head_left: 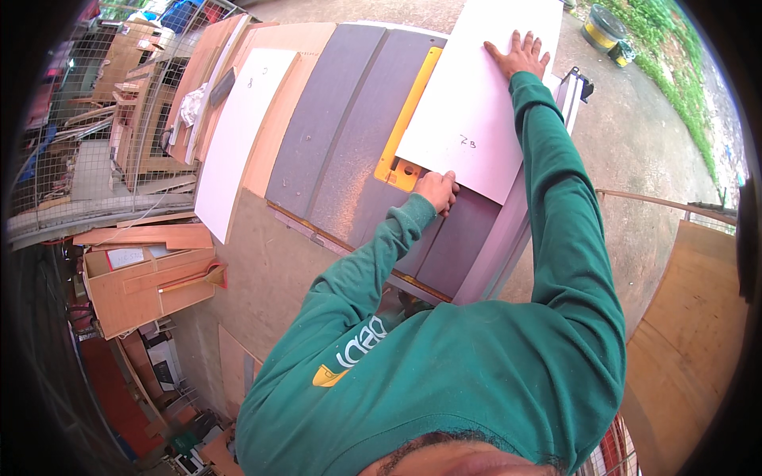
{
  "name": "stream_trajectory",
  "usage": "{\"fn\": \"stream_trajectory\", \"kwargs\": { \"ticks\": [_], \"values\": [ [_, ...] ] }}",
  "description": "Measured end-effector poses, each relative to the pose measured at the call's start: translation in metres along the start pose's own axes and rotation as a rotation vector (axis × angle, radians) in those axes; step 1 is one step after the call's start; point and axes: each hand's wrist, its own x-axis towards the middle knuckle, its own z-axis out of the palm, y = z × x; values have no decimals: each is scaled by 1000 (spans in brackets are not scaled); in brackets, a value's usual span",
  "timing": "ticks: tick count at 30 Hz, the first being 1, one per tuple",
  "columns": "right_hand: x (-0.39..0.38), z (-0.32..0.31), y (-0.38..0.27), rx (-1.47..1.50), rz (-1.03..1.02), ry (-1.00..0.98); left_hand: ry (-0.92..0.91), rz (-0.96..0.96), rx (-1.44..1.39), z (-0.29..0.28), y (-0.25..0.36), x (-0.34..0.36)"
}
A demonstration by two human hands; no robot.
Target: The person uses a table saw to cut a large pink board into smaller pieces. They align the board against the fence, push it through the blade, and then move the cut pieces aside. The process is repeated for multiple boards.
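Observation:
A white board (484,103) with handwritten marks lies flat on the grey metal table of a table saw (341,143). My left hand (439,193) is closed at the board's near edge, thumb over the top and the other fingers curled at its rim. Farther off, my right hand (520,57) rests flat on the board with its fingers spread. A yellow insert plate (406,123) set in the saw table runs along the board's left side, partly covered by it. No blade shows. The board's right side lies along a pale metal rail (512,230).
Another white panel (242,135) lies on wood sheets to the left. Beyond it stand leaning boards and a wire mesh fence (75,151). A wooden box (147,278) sits lower left. Buckets (603,30) stand at the far right, and a plywood sheet (690,341) at the near right.

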Motion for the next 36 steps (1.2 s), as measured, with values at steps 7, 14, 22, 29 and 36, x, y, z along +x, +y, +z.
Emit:
{"fn": "stream_trajectory", "kwargs": {
  "ticks": [7,14,22,29,36],
  "values": [
    [7,0,0,-10,0,5,-2,9,-4,-2,5,5],
    [3,-10,-4,-44,4,-40,-3,8,11,-2,6,6],
    [3,-8,-5,-27,11,-25,8,5,7,-1,9,7],
    [5,-4,-4,-32,19,-10,5,16,13,-2,13,6],
    [5,-4,-6,-18,20,-19,19,8,33,-2,16,7]
  ]
}}
